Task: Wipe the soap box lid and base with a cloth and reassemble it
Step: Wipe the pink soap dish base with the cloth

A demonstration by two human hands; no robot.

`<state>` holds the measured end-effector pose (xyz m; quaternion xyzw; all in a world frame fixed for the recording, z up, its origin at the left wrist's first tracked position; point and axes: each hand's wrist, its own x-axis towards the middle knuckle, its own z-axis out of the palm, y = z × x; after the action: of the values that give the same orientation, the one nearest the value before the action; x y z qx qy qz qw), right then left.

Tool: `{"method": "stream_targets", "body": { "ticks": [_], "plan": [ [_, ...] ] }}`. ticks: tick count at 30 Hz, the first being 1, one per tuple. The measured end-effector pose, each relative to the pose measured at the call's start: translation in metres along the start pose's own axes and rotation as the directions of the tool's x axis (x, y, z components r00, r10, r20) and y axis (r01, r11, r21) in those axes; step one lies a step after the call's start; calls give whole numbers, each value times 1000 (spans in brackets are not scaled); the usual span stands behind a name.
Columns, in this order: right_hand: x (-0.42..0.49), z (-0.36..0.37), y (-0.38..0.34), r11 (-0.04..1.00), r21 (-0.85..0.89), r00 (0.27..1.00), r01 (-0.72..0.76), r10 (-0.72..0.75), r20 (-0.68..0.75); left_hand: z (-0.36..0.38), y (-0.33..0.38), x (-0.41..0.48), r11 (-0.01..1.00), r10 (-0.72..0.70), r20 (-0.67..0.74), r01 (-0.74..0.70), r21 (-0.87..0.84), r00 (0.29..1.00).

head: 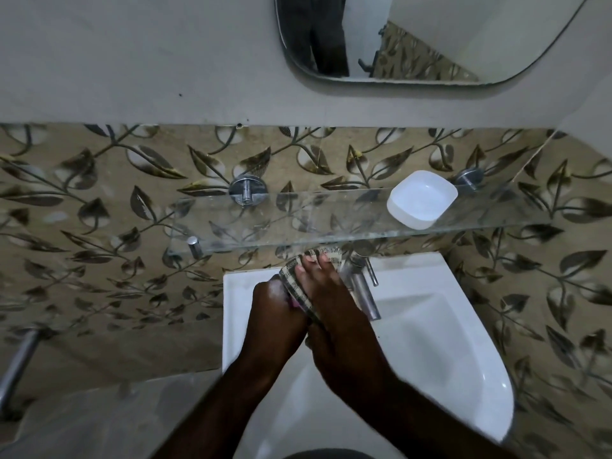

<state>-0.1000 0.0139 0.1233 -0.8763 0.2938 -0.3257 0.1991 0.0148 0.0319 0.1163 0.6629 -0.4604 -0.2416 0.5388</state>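
While gripping box part [287, 298] in left hand [275, 318], clasping cloth [298, 279] over it in right hand [334, 326]: if slick, may drop into sink [437, 329].

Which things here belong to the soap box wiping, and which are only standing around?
In the job: left hand, right hand, cloth, pinkish part held under it, white soap box part on the glass shelf.
Just there: tap, sink, mirror.
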Motion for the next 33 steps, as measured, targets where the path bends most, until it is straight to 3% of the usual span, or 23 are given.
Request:
{"method": "stream_targets", "body": {
  "ticks": [2,3,6,7,10,14,19,23,25,30,33],
  "plan": [
    [-1,-2,17,995,-75,997,70,-69,19,-1,-2,-3,1000,1,-40,0,15,999],
    [-2,-3,28,997,-69,999,35,-35,11,0,-4,-4,1000,4,-59,-2,28,998],
    [-1,-4,39,964,97,966,-248,253,-51,4,-9,-4,997,18,-11,-18,78,1000],
    [-2,-4,34,963,72,962,-261,265,-69,6,-11,-3,997,7,14,-8,73,1000],
    [-5,4,8,977,94,981,-189,192,-27,4,-8,0,999,-34,4,34,-3,999],
    [3,1,18,991,-118,997,69,-65,35,-3,-4,0,995,-2,-60,-4,-99,998],
    [10,-1,22,988,-24,980,-150,145,-138,-3,0,-4,998,12,-34,-14,-69,999],
    [-8,10,-13,998,-57,999,9,-11,-47,-8,-2,-9,987,80,-34,-84,-135,996],
    [-8,7,3,989,-124,996,82,-86,-27,-7,-4,-12,989,31,-49,-37,-141,998],
    [-7,-2,30,985,-101,984,-143,130,-121,-4,-1,-17,994,99,-43,-101,-52,994],
    [-14,4,2,989,-136,995,-50,38,-88,-8,-4,-16,988,96,0,-95,-121,995]
  ]
}}
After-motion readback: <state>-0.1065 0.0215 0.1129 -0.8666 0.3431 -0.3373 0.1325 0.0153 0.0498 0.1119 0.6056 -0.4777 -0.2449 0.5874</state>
